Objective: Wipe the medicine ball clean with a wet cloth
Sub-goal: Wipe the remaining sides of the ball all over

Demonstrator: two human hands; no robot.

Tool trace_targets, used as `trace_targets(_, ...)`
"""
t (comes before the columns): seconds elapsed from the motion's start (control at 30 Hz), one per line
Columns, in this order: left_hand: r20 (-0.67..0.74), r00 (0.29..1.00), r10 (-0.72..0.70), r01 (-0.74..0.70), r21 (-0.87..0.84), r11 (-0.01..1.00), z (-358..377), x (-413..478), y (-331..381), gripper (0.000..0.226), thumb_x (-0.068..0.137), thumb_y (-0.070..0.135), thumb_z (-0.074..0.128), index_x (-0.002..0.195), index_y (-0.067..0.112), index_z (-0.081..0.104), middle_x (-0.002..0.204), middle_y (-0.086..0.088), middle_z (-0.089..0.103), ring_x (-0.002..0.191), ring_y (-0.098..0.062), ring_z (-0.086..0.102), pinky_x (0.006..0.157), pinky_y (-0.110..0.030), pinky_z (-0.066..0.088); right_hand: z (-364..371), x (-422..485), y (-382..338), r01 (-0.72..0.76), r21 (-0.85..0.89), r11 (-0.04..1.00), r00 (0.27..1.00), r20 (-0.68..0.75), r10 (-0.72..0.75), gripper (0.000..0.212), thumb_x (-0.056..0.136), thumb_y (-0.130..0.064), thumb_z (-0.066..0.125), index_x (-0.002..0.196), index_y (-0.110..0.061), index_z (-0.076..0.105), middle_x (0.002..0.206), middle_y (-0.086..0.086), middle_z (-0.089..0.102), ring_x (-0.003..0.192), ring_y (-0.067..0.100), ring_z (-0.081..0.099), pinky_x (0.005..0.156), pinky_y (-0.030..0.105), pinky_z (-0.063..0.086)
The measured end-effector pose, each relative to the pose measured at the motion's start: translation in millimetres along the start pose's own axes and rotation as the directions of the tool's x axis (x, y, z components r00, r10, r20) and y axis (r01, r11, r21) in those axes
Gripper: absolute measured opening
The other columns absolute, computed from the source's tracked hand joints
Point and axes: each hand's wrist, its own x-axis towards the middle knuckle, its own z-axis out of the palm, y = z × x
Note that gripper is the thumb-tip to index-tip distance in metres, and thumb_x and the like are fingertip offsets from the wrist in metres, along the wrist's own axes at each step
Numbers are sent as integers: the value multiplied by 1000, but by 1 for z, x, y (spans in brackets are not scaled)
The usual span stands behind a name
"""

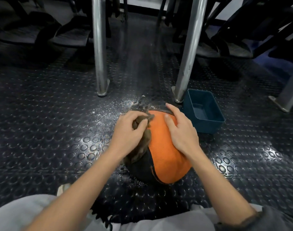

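On the dark rubber floor point(42, 130) with round studs, between the person's knees and two metal legs, lies the medicine ball point(165, 155), orange with black panels. The left hand point(129, 130) presses a crumpled brown cloth point(142, 144) against the upper left side of the ball; its fingers are curled closed around the cloth, and part of the cloth hangs down over a black panel. The right hand point(180, 129) rests flat on the top right of the ball, fingers spread and apart, holding nothing, only steadying the orange surface. Just beside the ball, to the right and a little behind it, stands a blue rectangular tub point(189, 112), open at the top; I cannot tell if there is water inside. One metal leg point(189, 52) stands touching or almost touching the left corner of the tub, the other metal leg point(99, 47) is further left. Small pale specks are scattered on the floor behind the ball. Light grey trousers point(22, 212) show at the bottom edge.
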Motion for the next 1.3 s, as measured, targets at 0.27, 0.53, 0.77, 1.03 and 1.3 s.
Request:
trace_targets(0.27,-1,1000,12,-12,-9,1000,-18,-9,-8,16,84,8,67,98,14,73,97,12,63,100,-9,58,91,-14,39,8,2,-14,56,-137,989,996,80,-45,37,98,-45,31,131,-50,46,149,-16,34,141,12,22,112,54,20)
trace_targets(0.53,60,976,-210,211,-8,978,-13,27,-12,14,88,17,63,98,22,71,98,10,67,93,-3,58,84,-16,41,11,-12,-11,76,-124,989,997,5,-76,37,96,-45,34,130,-47,49,146,-15,38,138,10,26,112,50,21)
trace_targets(0.77,20,990,136,-137,12,991,-19,-27,2,18,77,6,73,89,20,75,88,28,61,92,2,58,90,-12,40,7,-6,-9,98,-88,991,995,40,-95,32,96,-43,40,123,-51,53,142,-20,42,136,8,28,112,44,24)
trace_targets(1.03,41,960,-277,278,-13,961,-12,39,-21,15,89,19,63,101,21,71,97,5,69,95,-10,60,83,-19,42,11,-16,-13,152,-124,981,988,19,-151,32,95,-45,42,124,-48,55,141,-19,43,133,4,29,112,45,24)
trace_targets(1.3,60,947,315,-319,69,945,-12,-35,13,13,75,17,67,85,16,75,88,20,61,88,3,49,87,-8,33,10,-8,-4,176,-90,980,984,20,-175,35,97,-41,35,125,-45,55,139,-17,46,132,7,33,110,42,26)
